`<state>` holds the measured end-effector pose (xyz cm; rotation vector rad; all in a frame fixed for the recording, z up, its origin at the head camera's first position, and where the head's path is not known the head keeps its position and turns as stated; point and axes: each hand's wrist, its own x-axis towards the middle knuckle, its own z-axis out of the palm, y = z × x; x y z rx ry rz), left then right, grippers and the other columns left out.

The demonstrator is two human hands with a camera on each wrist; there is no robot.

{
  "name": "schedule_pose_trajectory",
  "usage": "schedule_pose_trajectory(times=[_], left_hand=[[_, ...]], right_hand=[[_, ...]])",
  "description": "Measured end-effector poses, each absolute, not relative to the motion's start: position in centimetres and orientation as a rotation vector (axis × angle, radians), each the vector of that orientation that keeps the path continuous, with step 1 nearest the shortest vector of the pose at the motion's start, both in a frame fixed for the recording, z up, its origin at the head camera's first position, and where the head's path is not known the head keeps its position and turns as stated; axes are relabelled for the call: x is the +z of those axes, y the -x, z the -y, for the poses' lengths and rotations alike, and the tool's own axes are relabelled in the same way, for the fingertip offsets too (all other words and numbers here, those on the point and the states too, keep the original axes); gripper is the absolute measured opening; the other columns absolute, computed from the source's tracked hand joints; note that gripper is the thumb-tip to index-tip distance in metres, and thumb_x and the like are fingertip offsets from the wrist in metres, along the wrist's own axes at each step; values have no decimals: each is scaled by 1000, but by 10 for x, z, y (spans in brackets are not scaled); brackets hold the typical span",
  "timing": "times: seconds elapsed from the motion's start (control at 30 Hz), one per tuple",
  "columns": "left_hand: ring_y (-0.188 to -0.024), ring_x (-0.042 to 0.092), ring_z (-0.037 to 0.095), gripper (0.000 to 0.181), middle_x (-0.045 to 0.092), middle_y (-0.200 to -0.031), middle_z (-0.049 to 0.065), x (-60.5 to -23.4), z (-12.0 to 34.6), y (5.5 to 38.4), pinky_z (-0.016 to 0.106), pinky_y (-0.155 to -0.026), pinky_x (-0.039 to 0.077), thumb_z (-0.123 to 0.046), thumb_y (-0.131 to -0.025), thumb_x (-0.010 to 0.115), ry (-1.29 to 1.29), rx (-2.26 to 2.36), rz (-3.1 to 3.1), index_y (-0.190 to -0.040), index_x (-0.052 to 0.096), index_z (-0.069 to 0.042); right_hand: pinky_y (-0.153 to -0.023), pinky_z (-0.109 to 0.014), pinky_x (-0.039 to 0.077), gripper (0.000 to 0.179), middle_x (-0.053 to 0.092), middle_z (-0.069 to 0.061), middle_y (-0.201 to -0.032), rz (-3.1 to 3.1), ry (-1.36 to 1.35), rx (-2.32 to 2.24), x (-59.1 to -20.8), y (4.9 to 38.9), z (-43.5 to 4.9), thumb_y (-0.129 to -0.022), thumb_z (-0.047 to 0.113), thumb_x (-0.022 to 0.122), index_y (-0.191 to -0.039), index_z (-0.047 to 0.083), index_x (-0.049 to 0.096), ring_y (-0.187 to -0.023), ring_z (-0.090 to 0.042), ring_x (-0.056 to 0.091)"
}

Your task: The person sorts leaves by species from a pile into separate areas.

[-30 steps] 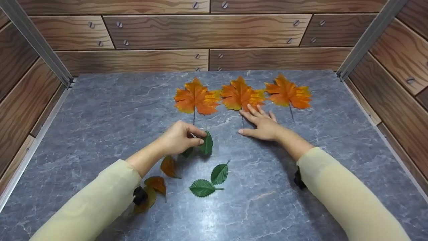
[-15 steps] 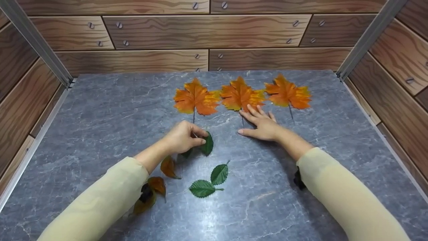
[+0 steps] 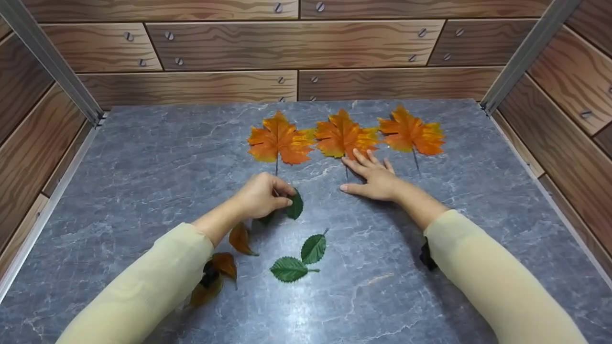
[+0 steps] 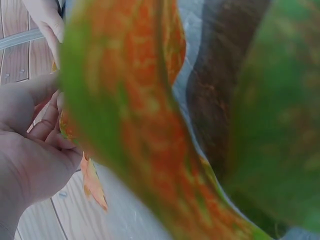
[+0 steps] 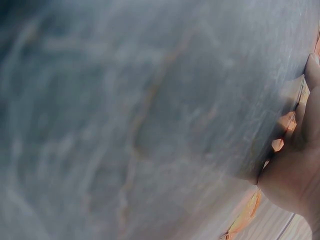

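My left hand (image 3: 262, 196) pinches a green leaf (image 3: 296, 205) with serrated edges between thumb and forefinger, just over the tabletop. Another green leaf (image 3: 267, 219) is partly hidden beneath that hand. My right hand (image 3: 375, 179) lies with fingers spread, its fingertips on the lower edge of the middle orange maple leaf (image 3: 343, 134). More orange maple leaves flank it: a left one (image 3: 278, 139) and a right one (image 3: 410, 131), all with thin dark stems towards me. In the left wrist view, a blurred orange-and-green leaf (image 4: 145, 125) covers much of the hand.
Two green leaves, an upper one (image 3: 313, 248) and a lower one (image 3: 289, 269), lie together near the middle of the grey marbled table (image 3: 406, 306). Brownish-orange leaves (image 3: 241, 239) lie by my left forearm, some partly under the sleeve. Wood-patterned walls (image 3: 296, 45) enclose the table.
My left hand and forearm have shifted slightly to the right, still pinching the green leaf, whose tilt has changed a little. My right hand has stayed in place.
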<state>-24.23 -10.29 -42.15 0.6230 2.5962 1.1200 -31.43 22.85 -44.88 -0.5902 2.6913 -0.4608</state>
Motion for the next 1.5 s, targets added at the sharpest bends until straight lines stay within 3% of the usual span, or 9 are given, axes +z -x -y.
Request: schedule_pose_trajectory(times=[0.5,0.93,1.13,1.27,1.37,1.5], left_hand=[[-88,70,19,24,78,-98,3,-422,104,245,35,-78,58,-9,-96,80,-627,1063,-2632,-120,83,-9],[-93,72,24,25,77,-106,9,-425,107,241,40,-84,60,-9,-96,80,-718,1021,-2706,-120,82,-6],[-116,66,33,33,71,-125,13,-427,118,232,52,-103,52,-21,-98,79,-1059,766,-2816,-127,78,-7],[-143,49,39,47,61,-149,12,-425,131,224,64,-115,39,-36,-104,70,-1233,430,-2832,-145,68,-12],[-155,34,39,58,48,-163,10,-424,140,220,66,-120,32,-46,-107,62,-1328,177,-2805,-157,56,-16],[-160,22,38,70,37,-169,8,-422,145,217,62,-125,25,-55,-107,57,-1411,-25,-2741,-165,43,-17]], right_hand=[[-121,-70,-15,91,-4,-4,-178,-2690,579,-465,-448,314,-229,-100,74,54,-172,33,16,-161,-36,-15],[-122,-70,-14,90,-4,-4,-179,-2690,584,-460,-448,314,-229,-100,73,53,-172,32,16,-161,-36,-15],[-121,-71,-14,91,-4,-6,-179,-2691,591,-468,-449,314,-229,-100,73,53,-172,32,17,-161,-37,-15],[-121,-71,-14,91,-4,-6,-178,-2693,591,-466,-449,314,-229,-100,73,53,-172,31,17,-161,-38,-15],[-121,-71,-15,91,-4,-6,-178,-2690,593,-466,-450,315,-229,-100,73,53,-172,31,17,-161,-37,-15],[-121,-71,-15,91,-4,-5,-178,-2686,590,-470,-449,314,-229,-100,74,52,-172,31,16,-161,-37,-15]])
